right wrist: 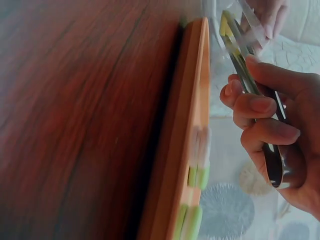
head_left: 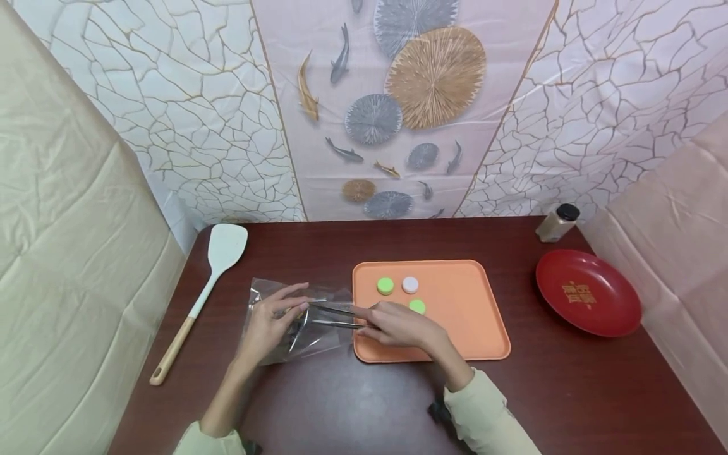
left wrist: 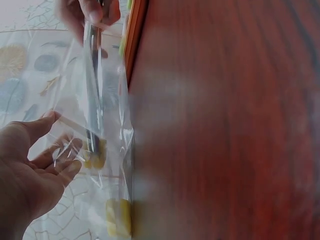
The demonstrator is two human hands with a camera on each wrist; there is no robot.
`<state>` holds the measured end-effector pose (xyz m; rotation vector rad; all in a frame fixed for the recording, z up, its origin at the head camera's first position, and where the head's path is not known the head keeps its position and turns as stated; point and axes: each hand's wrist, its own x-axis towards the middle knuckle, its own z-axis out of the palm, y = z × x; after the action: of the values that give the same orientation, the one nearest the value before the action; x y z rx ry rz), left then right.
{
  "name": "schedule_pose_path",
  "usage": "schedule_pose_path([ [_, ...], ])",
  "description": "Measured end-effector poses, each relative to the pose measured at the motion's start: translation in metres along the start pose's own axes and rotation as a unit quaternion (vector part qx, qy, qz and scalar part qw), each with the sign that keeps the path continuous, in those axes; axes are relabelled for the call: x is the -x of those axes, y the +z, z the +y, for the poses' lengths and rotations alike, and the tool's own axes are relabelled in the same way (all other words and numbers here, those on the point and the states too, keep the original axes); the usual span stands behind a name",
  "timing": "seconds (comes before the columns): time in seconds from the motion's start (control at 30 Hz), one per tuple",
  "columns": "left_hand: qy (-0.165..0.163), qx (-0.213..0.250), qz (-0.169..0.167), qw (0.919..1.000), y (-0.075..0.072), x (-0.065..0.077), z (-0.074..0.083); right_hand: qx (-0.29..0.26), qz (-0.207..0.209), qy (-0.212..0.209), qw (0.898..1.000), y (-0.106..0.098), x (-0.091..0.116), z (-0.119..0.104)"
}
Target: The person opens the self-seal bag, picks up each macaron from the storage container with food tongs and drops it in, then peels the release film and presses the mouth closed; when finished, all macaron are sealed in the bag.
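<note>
The right hand (head_left: pixel 398 325) grips tongs (head_left: pixel 341 325) pointing left, lying crosswise, into a clear bag (head_left: pixel 318 344) the left hand (head_left: pixel 270 322) pinches; only the left wrist view shows two yellow pieces (left wrist: pixel 119 217).

And on the table (head_left: pixel 352 404), far left, lies the spatula (head_left: pixel 201 301), blade to the back, handle toward me! Right of it, the bag (head_left: pixel 318 341), under my left hand (head_left: pixel 267 322); inside, one piece (left wrist: pixel 95 156) at the tips of the tongs (right wrist: pixel 247 77), a second piece (left wrist: pixel 118 217) apart from it. Next, the tray (head_left: pixel 455 309), my right hand (head_left: pixel 400 323) over its left part. Three macarons (head_left: pixel 385 285) sit there, two abreast behind, one before the right-hand one! Well right, the plate (head_left: pixel 588 294); just behind it, the jar (head_left: pixel 557 224); behind everything, the backdrop (head_left: pixel 370 120).
</note>
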<state>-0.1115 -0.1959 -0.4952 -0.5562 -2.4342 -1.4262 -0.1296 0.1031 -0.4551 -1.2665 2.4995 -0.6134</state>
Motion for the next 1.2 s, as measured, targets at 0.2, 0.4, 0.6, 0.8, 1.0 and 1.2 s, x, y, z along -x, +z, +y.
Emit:
schedule_pose_path([
  [0.2, -0.011, 0.012, -0.001, 0.9999, 0.001, 0.002, 0.002, -0.006, 0.000, 0.005, 1.000, 0.002, -0.013, -0.002],
  [0.4, -0.013, 0.009, -0.002, 0.9999, -0.001, 0.001, 0.002, -0.023, 0.006, 0.010, 1.000, 0.003, -0.017, -0.005],
  [0.6, -0.015, 0.006, -0.009, 0.9998, -0.002, 0.001, 0.000, -0.038, 0.012, 0.004, 0.999, 0.004, -0.020, -0.006],
  [0.8, -0.004, -0.008, -0.003, 1.0000, -0.003, 0.001, -0.001, -0.047, 0.007, 0.013, 0.999, 0.008, -0.021, -0.004],
  [1.0, 0.005, 0.008, -0.007, 0.9999, -0.002, 0.000, -0.002, -0.035, -0.001, 0.017, 0.999, 0.008, -0.024, -0.006],
  [1.2, 0.021, 0.012, -0.009, 0.9997, -0.001, 0.002, -0.003, -0.004, 0.000, 0.004, 1.000, 0.007, -0.037, -0.013],
])
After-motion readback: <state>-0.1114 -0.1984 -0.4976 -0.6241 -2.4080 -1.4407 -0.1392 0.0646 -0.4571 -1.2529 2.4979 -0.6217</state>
